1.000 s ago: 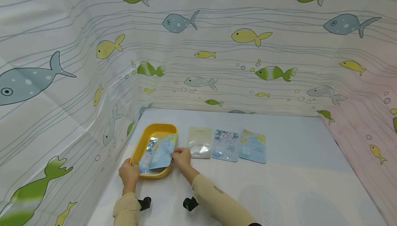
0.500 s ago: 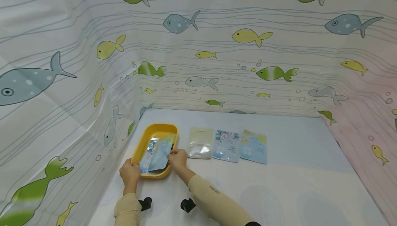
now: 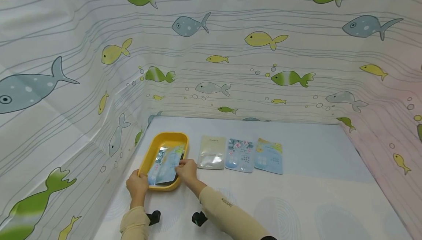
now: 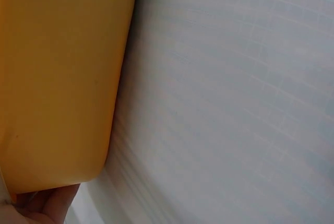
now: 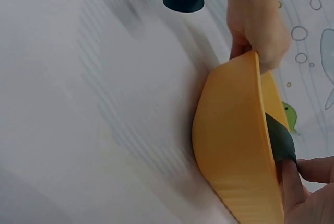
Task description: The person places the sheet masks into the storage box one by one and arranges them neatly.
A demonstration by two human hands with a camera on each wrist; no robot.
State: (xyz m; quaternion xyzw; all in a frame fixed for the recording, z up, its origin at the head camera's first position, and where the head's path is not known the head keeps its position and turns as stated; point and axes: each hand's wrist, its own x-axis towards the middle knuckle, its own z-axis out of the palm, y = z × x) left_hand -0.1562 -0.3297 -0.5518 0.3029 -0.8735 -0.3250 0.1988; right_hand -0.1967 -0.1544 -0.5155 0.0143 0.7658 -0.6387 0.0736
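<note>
A yellow plastic tray (image 3: 170, 134) stands at the table's left. My left hand (image 3: 137, 188) grips its near-left rim; the left wrist view shows the tray's outer wall (image 4: 68, 78) and a few fingers (image 4: 55, 205) under the rim. Inside lie flat printed sachets: a blue one (image 3: 169, 168) with a yellow flowered corner overlaps a flowered, silver-topped sachet (image 3: 160, 155). At the tray's right side, my right hand (image 3: 187, 172) pinches the blue sachet's right edge. In the right wrist view, thumb and fingers (image 5: 313, 174) hold a dark-looking sheet edge (image 5: 282, 139) above the rim.
Right of the tray, three sachets lie in a row: a cream one (image 3: 212, 152), a blue flowered one (image 3: 239, 155) and a blue-yellow one (image 3: 268, 156). Fish-printed curtain (image 3: 211, 38) encloses the pale table (image 3: 296, 196). Dark wrist camera parts (image 3: 199, 218) hang near the forearms.
My right hand has moved slightly left and toward me, lowering the blue sachet further into the tray. The left hand keeps its hold; the row of sachets stays put.
</note>
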